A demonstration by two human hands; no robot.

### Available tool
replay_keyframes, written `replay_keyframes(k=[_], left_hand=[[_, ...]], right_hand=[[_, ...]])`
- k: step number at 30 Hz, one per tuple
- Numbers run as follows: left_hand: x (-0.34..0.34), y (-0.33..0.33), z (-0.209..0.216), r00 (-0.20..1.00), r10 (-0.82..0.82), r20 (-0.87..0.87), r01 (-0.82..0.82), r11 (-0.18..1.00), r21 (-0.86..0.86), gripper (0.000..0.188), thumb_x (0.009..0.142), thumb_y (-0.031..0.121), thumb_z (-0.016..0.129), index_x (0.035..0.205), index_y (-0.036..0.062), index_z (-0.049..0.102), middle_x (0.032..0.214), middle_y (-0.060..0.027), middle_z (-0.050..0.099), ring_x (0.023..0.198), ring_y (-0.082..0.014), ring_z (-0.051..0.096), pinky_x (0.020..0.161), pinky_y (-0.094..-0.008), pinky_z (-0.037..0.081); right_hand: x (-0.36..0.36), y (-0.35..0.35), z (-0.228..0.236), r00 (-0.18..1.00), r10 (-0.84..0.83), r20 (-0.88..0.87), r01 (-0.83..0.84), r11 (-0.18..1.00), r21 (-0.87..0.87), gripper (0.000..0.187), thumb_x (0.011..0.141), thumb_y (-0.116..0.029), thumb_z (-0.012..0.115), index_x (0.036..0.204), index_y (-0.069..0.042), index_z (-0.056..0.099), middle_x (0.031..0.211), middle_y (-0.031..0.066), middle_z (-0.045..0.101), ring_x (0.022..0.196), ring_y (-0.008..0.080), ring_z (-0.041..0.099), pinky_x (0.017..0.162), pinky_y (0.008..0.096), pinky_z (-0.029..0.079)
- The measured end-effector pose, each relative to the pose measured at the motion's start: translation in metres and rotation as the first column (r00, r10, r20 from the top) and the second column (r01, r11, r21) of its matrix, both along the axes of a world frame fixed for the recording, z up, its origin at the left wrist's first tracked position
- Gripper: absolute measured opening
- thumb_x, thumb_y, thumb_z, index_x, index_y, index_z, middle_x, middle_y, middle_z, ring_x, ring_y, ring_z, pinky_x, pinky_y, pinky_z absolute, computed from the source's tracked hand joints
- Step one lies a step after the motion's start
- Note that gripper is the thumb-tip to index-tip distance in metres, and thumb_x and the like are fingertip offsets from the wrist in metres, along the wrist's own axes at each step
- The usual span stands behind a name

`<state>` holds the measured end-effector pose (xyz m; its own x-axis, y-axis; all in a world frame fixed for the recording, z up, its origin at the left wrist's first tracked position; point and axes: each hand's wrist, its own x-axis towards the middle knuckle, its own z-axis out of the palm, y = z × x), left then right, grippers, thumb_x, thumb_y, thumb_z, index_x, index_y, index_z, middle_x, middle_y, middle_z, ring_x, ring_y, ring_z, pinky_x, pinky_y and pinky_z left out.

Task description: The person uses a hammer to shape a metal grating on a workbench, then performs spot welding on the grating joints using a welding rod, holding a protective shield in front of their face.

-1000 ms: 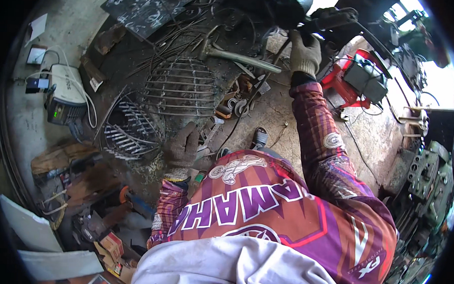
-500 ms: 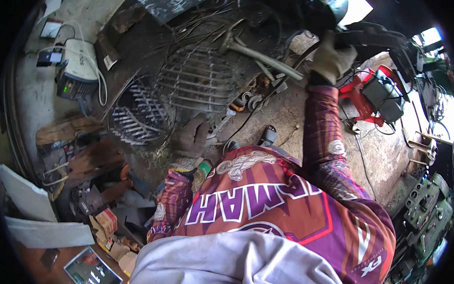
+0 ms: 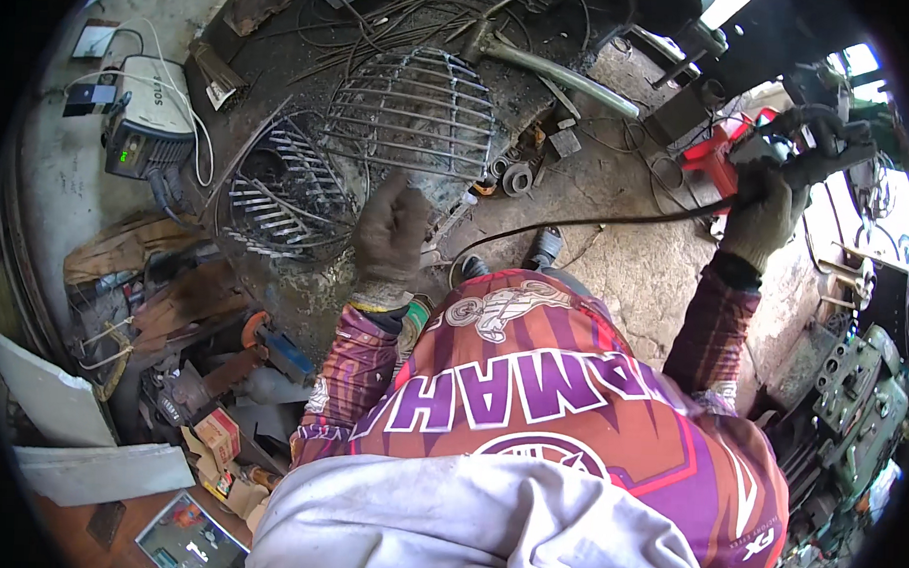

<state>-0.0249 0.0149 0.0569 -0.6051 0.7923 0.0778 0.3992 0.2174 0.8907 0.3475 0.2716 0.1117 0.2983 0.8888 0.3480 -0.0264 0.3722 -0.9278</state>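
Right-hand grip: gloved right hand [image 3: 767, 210] is closed around the handle of a dark power tool [image 3: 815, 136], held out at arm's length toward the upper right of the head view.
Left-hand grip: gloved left hand [image 3: 391, 232] is holding nothing, fingers loosely curled, palm side hidden; it hovers at the lower edge of the domed wire grille [image 3: 416, 107]; actual contact cannot be judged.
Tool position: power tool sits above the stained concrete floor [image 3: 616, 260], just beside a red machine [image 3: 714, 153]; a black cable [image 3: 577, 225] runs from the right hand back toward the person's torso.
Grille position: domed wire grille lies on the dark workbench [image 3: 282, 68], its rim overlapping a second, flatter wire grille [image 3: 278, 188] to its left.
Bench surroundings: a long metal bar [image 3: 562, 72] lies slantwise above and right of the domed grille; small metal rings [image 3: 508, 174] lie at its right edge.
Left margin: a white box unit [image 3: 150, 118] with a green light and white cords stands well apart from both hands.
Clothing: purple and orange patterned jersey [image 3: 531, 387] covers both arms and the torso.
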Motion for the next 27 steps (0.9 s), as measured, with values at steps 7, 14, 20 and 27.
replay_keyframes(k=[7,14,20,27], left_hand=[[-0.015,0.033,0.039,0.833,-0.088,0.546,0.053,0.995,0.079,0.046,0.101,0.045,0.049,0.112,0.0016,0.061,0.095,-0.0077,0.068,0.081,-0.0184,0.068,0.073,-0.0316,0.057],[-0.021,0.059,0.025,0.606,-0.207,0.768,0.082,0.977,0.199,0.031,0.098,0.028,0.058,0.116,0.004,0.064,0.098,-0.0118,0.071,0.081,-0.0234,0.07,0.071,-0.0442,0.061],[-0.04,0.047,0.018,0.586,-0.199,0.786,0.094,0.979,0.178,0.03,0.1,0.027,0.054,0.115,0.0023,0.063,0.097,-0.0147,0.071,0.079,-0.0258,0.071,0.071,-0.047,0.061],[-0.039,0.038,0.034,0.629,-0.072,0.774,0.05,0.997,0.052,0.032,0.099,0.033,0.054,0.109,0.0041,0.064,0.087,-0.0105,0.07,0.07,-0.0227,0.068,0.066,-0.044,0.06]], right_hand=[[0.031,-0.127,-0.012,0.983,-0.059,-0.176,0.002,0.951,-0.309,0.023,0.09,-0.019,0.069,0.107,-0.006,0.061,0.081,0.0042,0.064,0.065,0.0128,0.061,0.059,0.0247,0.051],[0.048,-0.244,-0.036,0.991,-0.133,0.02,0.129,0.901,-0.414,0.032,0.089,-0.01,0.063,0.119,-0.004,0.057,0.087,0.0055,0.065,0.064,0.0121,0.06,0.053,0.0247,0.049],[0.078,-0.309,-0.076,0.998,0.042,-0.035,-0.054,0.879,-0.474,0.036,0.081,0.001,0.062,0.115,-0.009,0.056,0.086,0.0036,0.064,0.063,0.008,0.057,0.05,0.0214,0.042],[0.088,-0.309,-0.102,0.97,0.201,-0.137,-0.241,0.705,-0.667,0.049,0.079,0.003,0.063,0.126,-0.006,0.054,0.101,0.0024,0.064,0.076,0.0089,0.06,0.063,0.0236,0.048]])
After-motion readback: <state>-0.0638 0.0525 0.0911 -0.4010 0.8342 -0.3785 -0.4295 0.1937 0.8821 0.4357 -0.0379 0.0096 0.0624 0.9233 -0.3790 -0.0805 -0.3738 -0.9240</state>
